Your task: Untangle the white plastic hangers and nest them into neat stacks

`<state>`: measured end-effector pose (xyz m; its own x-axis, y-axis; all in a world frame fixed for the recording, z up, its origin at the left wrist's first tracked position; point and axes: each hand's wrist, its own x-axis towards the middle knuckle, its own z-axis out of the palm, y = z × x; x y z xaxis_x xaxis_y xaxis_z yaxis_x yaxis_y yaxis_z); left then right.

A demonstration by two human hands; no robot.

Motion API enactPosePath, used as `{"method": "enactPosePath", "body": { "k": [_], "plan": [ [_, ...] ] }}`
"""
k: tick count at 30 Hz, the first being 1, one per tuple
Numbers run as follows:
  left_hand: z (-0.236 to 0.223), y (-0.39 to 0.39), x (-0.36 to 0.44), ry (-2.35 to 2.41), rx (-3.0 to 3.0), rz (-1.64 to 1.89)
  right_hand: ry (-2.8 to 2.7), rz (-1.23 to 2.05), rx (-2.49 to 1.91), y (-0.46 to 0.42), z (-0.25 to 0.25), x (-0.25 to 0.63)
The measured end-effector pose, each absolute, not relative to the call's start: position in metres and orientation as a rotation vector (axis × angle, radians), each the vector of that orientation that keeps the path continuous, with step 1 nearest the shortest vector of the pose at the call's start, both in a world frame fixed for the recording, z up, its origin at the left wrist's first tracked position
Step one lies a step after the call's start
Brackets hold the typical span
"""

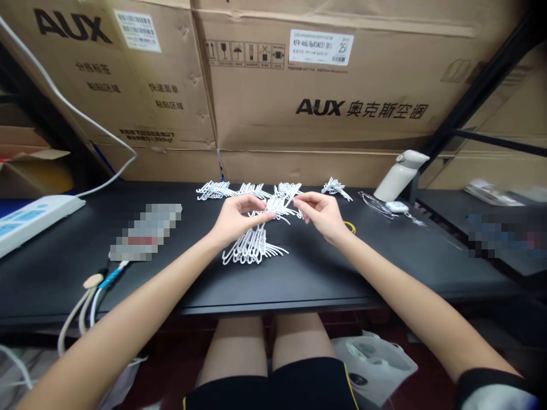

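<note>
Both hands are raised over the black desk around a bundle of thin white hooks [280,205]. My left hand [240,219] pinches that bundle between thumb and fingers from the left. At the bundle's right side, my right hand [319,213] has its thumb and fingertips closed; they seem to grip one of the hooks, though the small contact is hard to make out. Below lies a larger pile of white hooks [252,247], curved ends toward me. Behind the hands are further piles: one at the left [213,189], one in the middle [252,191] and a small one [335,187] at the right.
A yellow ring [350,227] lies beside my right wrist. Farther right are a white bottle [401,175], glasses [376,205] and a white earphone case [397,207]. On the left are a blurred-out phone [147,230] with cables and a power strip [34,219]. Large cardboard boxes [256,125] stand behind.
</note>
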<state>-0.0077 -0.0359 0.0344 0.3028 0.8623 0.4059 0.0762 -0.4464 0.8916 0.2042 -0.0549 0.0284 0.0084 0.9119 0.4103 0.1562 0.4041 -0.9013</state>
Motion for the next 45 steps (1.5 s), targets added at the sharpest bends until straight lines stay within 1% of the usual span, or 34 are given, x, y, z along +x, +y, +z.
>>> {"method": "enactPosePath", "body": {
  "k": [5, 10, 17, 29, 39, 45],
  "plan": [
    [0.035, -0.037, -0.008, 0.850, 1.765, 1.239, -1.521, 0.764, -1.051, -0.054, 0.026, 0.204],
    [0.035, -0.038, -0.008, 0.845, 1.728, 1.206, -1.670, 0.770, -0.999, -0.057, 0.023, 0.199],
    [0.037, -0.040, -0.007, 0.824, 1.691, 1.189, -1.709, 0.780, -0.927, -0.058, 0.021, 0.199],
    [0.038, -0.038, -0.008, 0.798, 1.633, 1.171, -1.781, 0.556, -0.891, -0.061, 0.023, 0.200],
    [0.033, -0.038, -0.006, 0.826, 1.632, 1.133, -1.829, 0.574, -0.807, -0.064, 0.018, 0.193],
    [0.032, -0.037, -0.007, 0.822, 1.670, 1.151, -1.795, 0.724, -0.835, -0.065, 0.016, 0.190]
  ]
}}
